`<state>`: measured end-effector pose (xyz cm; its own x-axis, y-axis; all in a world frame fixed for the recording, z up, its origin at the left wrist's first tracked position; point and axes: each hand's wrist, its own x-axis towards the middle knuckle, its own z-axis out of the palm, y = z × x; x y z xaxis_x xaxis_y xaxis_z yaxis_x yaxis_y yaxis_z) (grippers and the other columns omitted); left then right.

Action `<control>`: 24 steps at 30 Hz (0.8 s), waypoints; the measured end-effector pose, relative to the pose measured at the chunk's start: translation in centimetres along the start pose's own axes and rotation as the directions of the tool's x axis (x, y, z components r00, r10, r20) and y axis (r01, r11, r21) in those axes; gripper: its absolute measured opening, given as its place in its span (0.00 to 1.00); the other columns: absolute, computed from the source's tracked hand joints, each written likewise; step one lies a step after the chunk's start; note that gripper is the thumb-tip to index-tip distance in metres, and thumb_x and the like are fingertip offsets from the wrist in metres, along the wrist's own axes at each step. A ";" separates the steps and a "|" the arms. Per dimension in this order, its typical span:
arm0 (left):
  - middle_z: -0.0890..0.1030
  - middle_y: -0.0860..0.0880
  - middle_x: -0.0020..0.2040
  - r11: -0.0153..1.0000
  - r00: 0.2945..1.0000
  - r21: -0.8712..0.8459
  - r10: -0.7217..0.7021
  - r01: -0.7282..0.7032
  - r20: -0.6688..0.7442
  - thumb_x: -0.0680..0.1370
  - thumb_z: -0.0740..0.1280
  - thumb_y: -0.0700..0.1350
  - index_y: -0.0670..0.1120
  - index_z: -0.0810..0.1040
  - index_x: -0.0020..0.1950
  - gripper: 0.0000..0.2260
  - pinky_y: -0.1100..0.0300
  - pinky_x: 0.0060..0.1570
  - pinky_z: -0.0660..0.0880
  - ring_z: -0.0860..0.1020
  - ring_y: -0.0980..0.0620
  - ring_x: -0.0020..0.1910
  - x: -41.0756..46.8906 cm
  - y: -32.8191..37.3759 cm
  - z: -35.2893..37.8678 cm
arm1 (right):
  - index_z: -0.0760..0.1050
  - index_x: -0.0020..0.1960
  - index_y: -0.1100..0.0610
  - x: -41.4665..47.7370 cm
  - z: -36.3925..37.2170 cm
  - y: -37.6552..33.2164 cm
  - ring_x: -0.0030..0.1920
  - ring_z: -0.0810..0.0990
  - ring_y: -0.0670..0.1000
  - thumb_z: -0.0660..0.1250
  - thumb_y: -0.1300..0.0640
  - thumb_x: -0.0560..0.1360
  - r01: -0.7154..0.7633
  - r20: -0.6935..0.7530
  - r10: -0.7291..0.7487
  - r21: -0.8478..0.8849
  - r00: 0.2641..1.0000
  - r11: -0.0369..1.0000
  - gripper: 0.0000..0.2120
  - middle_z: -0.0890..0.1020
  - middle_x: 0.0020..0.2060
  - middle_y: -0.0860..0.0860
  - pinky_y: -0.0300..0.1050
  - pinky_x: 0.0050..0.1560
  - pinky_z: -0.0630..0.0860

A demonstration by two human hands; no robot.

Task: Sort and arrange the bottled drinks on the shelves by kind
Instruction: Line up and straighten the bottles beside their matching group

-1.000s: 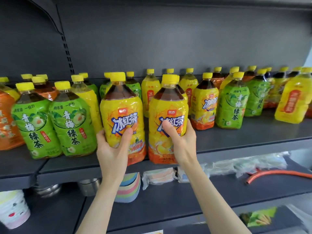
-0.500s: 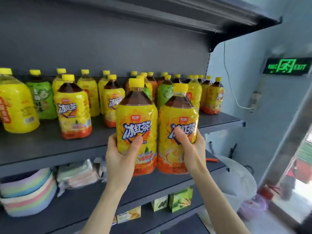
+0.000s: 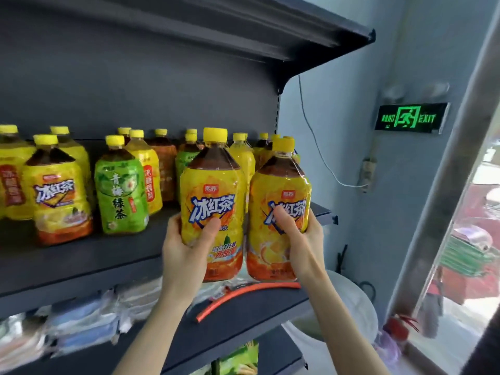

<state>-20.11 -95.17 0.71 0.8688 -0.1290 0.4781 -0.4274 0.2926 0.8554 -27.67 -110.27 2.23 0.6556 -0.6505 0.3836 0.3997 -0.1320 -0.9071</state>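
Two iced-tea bottles upright, caps up, near shelf [image 3: 81,255] right end: left hand [image 3: 186,247] grips left bottle [image 3: 211,196], right hand [image 3: 303,239] grips right bottle [image 3: 278,209].

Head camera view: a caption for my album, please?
Left hand grips the left iced-tea bottle, right hand the right iced-tea bottle, before a shelf of drinks.

Bare shelf [image 3: 130,253] front lay open right of the green tea bottle [image 3: 120,190]; capped bottles [image 3: 162,169] crowded the back row, and the upper shelf [image 3: 297,31] overhung above.
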 end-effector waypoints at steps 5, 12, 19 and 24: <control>0.83 0.54 0.48 1.000 1.000 -0.005 -0.029 0.029 0.002 0.64 0.74 0.63 0.50 0.72 0.59 0.30 0.55 0.47 0.78 0.82 0.58 0.47 3.9 -4.2 5.5 | 0.78 0.54 0.54 6.8 -2.9 2.0 0.42 0.85 0.48 0.73 0.37 0.56 0.013 0.011 -0.012 -0.050 1.000 0.999 0.32 0.86 0.43 0.48 0.37 0.36 0.79; 0.82 0.53 0.53 1.000 0.999 0.020 -0.020 0.019 0.041 0.67 0.70 0.61 0.49 0.72 0.62 0.28 0.59 0.47 0.78 0.81 0.55 0.52 8.4 -8.5 13.1 | 0.78 0.54 0.53 15.2 -7.1 4.3 0.41 0.85 0.47 0.74 0.39 0.59 0.005 -0.004 -0.005 -0.053 1.000 0.999 0.28 0.86 0.42 0.48 0.35 0.35 0.78; 0.79 0.56 0.52 0.989 0.999 0.147 -0.010 0.006 0.030 0.74 0.65 0.50 0.49 0.68 0.60 0.17 0.78 0.40 0.71 0.77 0.71 0.46 11.1 -11.2 19.2 | 0.78 0.53 0.53 21.9 -10.6 7.2 0.39 0.85 0.45 0.73 0.39 0.60 -0.031 0.091 0.034 -0.043 0.995 0.999 0.27 0.86 0.42 0.48 0.33 0.33 0.77; 0.76 0.60 0.54 0.969 0.998 0.245 -0.053 0.042 0.040 0.73 0.63 0.54 0.54 0.65 0.61 0.18 0.74 0.46 0.74 0.76 0.71 0.48 12.6 -12.8 20.5 | 0.78 0.54 0.52 24.7 -11.6 9.3 0.42 0.85 0.46 0.72 0.35 0.58 -0.057 0.164 0.061 -0.034 0.985 0.998 0.30 0.86 0.43 0.48 0.37 0.37 0.79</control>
<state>-8.87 -119.98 -0.09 0.8797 -0.1821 0.4393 -0.4388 0.0455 0.8974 -15.14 -136.22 1.27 0.7752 -0.5256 0.3505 0.3403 -0.1201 -0.9326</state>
